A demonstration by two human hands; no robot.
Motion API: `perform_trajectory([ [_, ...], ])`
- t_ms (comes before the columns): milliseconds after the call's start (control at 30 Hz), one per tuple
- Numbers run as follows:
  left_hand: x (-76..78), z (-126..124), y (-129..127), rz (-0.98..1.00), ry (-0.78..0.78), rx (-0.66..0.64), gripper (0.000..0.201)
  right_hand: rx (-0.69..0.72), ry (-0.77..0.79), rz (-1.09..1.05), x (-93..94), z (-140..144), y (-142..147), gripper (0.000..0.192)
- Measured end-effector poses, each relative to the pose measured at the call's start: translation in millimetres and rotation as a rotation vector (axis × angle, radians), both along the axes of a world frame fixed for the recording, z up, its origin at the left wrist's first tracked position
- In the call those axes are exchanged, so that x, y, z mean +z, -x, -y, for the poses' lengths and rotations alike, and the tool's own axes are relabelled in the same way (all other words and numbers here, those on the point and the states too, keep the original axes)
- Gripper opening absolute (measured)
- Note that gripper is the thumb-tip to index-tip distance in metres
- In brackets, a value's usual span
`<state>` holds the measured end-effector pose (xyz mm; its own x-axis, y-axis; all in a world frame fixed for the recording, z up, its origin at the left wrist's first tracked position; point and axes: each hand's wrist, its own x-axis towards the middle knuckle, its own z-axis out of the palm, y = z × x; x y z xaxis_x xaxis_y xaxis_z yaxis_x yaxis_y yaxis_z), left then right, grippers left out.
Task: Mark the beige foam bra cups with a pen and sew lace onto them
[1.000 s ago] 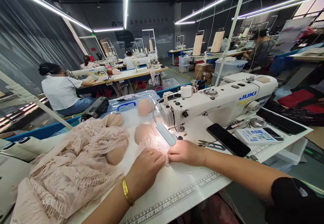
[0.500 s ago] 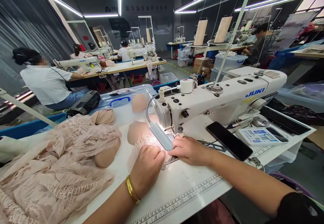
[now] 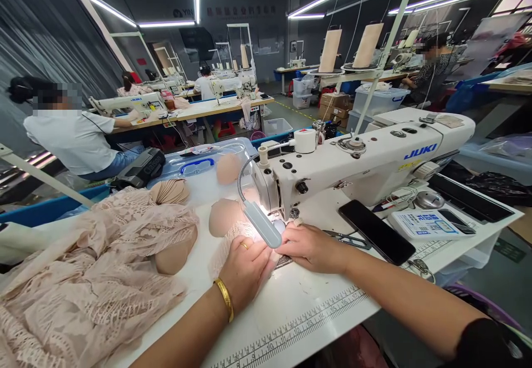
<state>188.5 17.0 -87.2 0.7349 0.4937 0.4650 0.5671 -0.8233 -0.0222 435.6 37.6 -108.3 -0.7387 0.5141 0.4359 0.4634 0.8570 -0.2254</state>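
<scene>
Black phone [image 3: 376, 231] beside scissors [image 3: 348, 238], lace heap [image 3: 91, 279] left

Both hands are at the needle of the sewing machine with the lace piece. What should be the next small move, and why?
Probably ease the lace piece a little further under the needle area. The left hand lies flat on it, the right hand rests beside the lamp, and most of the lace is left of the sewing machine.
</scene>
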Motion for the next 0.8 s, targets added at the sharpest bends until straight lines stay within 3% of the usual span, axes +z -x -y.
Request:
perform_trajectory([
  [300, -3.1, -39.6, 8.8, -0.004, 0.077, -0.082, 0.023, -0.117, 0.087, -0.058, 0.3, -1.5, 5.4, 0.019],
  [800, -9.2, -54.4, 10.6, 0.037, 0.074, -0.107, 0.025, -0.147, 0.125, -0.068, 1.0, -2.8, 7.8, 0.019],
])
